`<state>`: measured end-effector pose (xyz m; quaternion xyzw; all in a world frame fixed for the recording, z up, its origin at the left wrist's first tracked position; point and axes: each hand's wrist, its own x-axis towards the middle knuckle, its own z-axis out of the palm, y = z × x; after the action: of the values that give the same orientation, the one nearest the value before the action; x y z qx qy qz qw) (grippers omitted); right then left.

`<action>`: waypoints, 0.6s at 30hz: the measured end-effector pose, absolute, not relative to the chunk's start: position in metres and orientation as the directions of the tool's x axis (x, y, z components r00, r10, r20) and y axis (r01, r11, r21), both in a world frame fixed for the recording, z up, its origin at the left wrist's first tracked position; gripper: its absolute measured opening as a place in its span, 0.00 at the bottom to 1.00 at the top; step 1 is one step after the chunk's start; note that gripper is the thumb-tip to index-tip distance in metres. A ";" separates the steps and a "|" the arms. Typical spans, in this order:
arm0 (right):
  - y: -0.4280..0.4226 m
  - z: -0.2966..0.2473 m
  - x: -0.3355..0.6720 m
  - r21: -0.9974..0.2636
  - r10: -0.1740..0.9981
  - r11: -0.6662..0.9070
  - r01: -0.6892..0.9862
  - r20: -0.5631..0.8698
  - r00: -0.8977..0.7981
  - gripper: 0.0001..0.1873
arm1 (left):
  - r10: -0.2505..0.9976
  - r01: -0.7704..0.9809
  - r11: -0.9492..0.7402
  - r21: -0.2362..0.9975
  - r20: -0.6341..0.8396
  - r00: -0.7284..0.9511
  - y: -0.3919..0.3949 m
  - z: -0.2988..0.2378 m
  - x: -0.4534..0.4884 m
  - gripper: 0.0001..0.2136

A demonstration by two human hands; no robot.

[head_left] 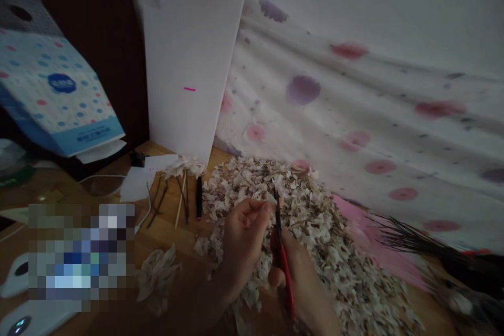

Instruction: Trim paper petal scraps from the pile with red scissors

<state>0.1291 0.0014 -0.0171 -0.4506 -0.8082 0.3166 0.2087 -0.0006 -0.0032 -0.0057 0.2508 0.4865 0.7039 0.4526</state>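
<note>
On the wooden table (187,247), before a hanging patterned cloth, the following items.

Item: my left hand (244,233), over the pile; thumb and fingers drawn together in a pinch on a small pale scrap (271,198), mostly hidden by my fingertips.

Item: my right hand (300,265), just beside the left; fingers closed round the handles of the scissors.

Item: scissors (285,268), red-handled, dark-bladed; blades pointing away from me, tips right beside the scrap. Whether the blades are parted I cannot tell.

Item: pile of pale, dry-looking flakes (326,236), beneath and around both my hands, spreading back to the cloth and forward to my right.

Item: loose clump of larger pale pieces (157,278), left of my left hand, apart from the main pile.

Item: black marker (199,197), lying at the pile's left edge.

Item: several thin twigs (159,200), left of the marker; pale cluster (183,166) at their far ends.

Item: white paper (136,182), left of the cluster.

Item: white panel (192,52), upright behind, bearing one short pink mark.

Item: blue-and-white dotted package (65,89), far left, tilted.

Item: patterned cloth (374,79), white, with pink and purple blooms.

Item: pink sheet (364,233), right of the pile.

Item: bundle of dark stems (405,236), partly over the sheet; near end blurred.
</note>
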 end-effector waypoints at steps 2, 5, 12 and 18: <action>0.001 -0.016 0.129 -0.699 0.868 0.368 0.613 0.023 -0.495 0.30 | 0.879 -0.400 -0.122 0.908 -0.088 -0.468 -0.003 -0.006 0.000 0.13; 0.001 -0.015 0.127 -0.710 0.888 0.322 0.626 -0.003 -0.460 0.26 | 0.884 -0.416 -0.132 0.900 -0.083 -0.461 -0.003 -0.007 -0.001 0.12; 0.009 -0.021 0.131 -0.822 0.892 0.334 0.461 0.117 -0.437 0.43 | 0.900 -0.484 -0.178 0.857 -0.058 -0.433 -0.003 -0.003 -0.004 0.10; 0.002 -0.022 0.148 -0.801 0.800 0.447 0.397 0.160 -0.579 0.47 | 0.928 -0.387 -0.220 0.895 0.070 -0.366 -0.006 0.006 -0.010 0.06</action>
<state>0.1477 0.0016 -0.0220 -0.3709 -0.8066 0.3725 0.2705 -0.0097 -0.0055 0.0056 0.3219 0.4201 0.7116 0.4622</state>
